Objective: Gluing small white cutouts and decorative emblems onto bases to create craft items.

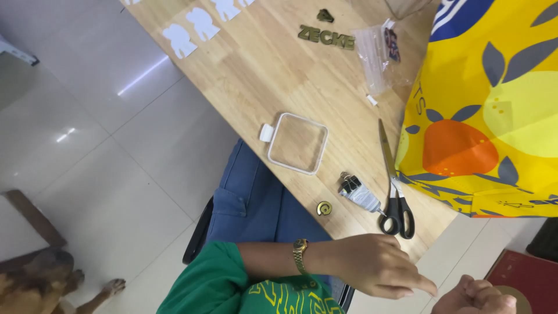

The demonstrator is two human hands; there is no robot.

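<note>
My left hand (378, 268), with a gold watch (299, 254) on its wrist, reaches rightward just off the near edge of the wooden table (256, 70). Its fingers are loosely stretched out and hold nothing. It is nearest to the black-handled scissors (395, 197) lying shut on the table. My right hand (474, 296) shows at the bottom right edge with fingers curled into a fist. A round tan thing (514, 295) sits right beside it; whether that hand grips it is unclear.
On the table lie a clear square plastic lid (297, 142), a black binder clip on a silver packet (357, 192), a small gold ring-shaped piece (324, 207), gold letters (325, 36), a clear plastic bag (381, 52) and white paper cutouts (192, 26). A yellow fruit-print bag (494, 104) stands at right. A dog (35, 282) lies on the floor.
</note>
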